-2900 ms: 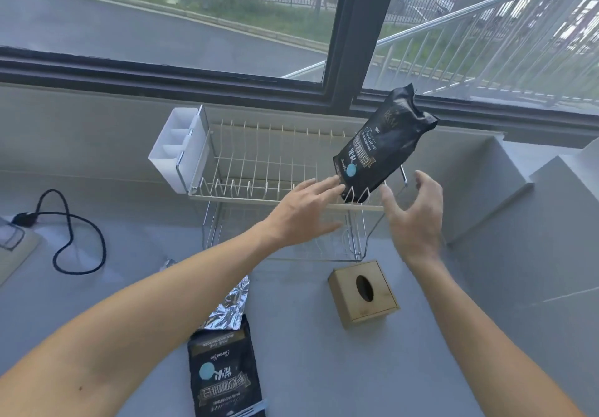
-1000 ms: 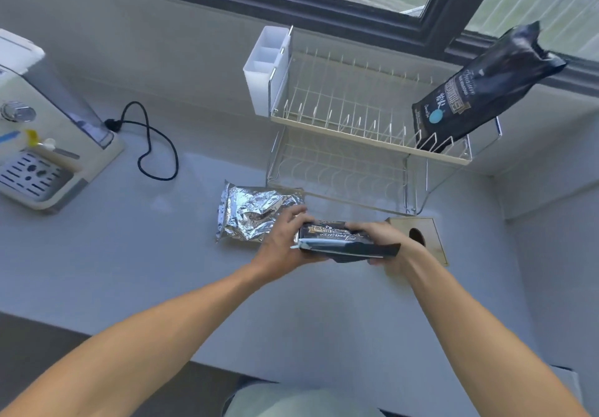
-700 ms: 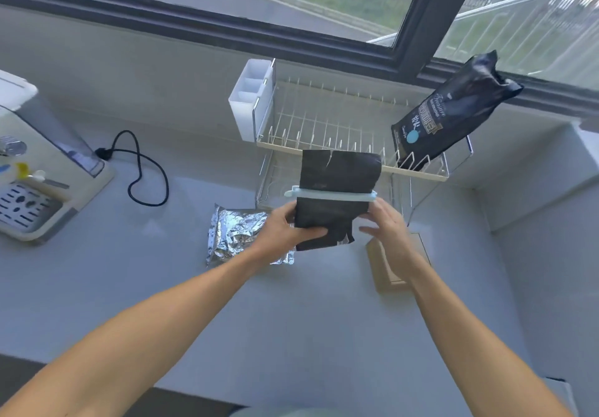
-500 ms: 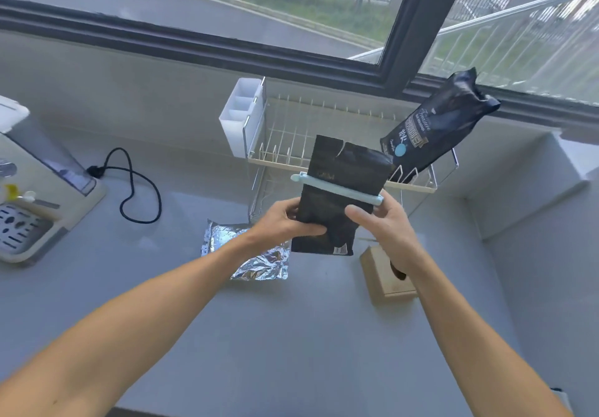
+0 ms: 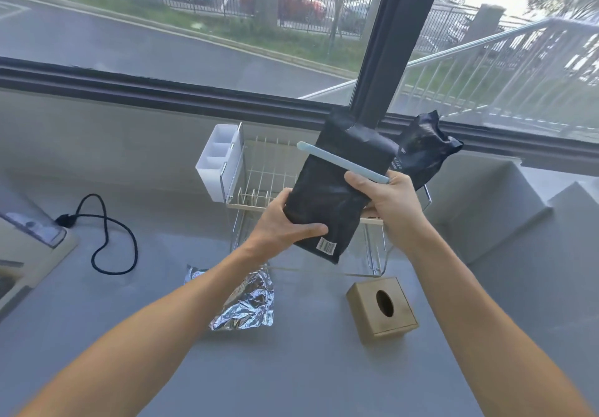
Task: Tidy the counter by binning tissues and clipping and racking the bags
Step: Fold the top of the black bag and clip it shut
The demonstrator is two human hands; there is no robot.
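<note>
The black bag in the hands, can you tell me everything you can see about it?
The black bag is a flat, glossy pouch showing its back, with a white barcode sticker near its bottom corner. A pale blue clip runs across it below the folded top. It is tilted, held up in front of the dish rack. The left hand grips its lower edge, and the right hand holds its side at the clip's end.

Held bag (image 5: 327,196): black, white barcode label. Clip (image 5: 343,163): pale blue. Racked bag (image 5: 421,154): black, light print. Rack (image 5: 259,186): cream wire; caddy (image 5: 215,160): white. Foil pouch (image 5: 246,306): crinkled silver. Tissue box (image 5: 382,309): tan. Worktop (image 5: 291,368): grey. Cable (image 5: 107,231): black.
</note>
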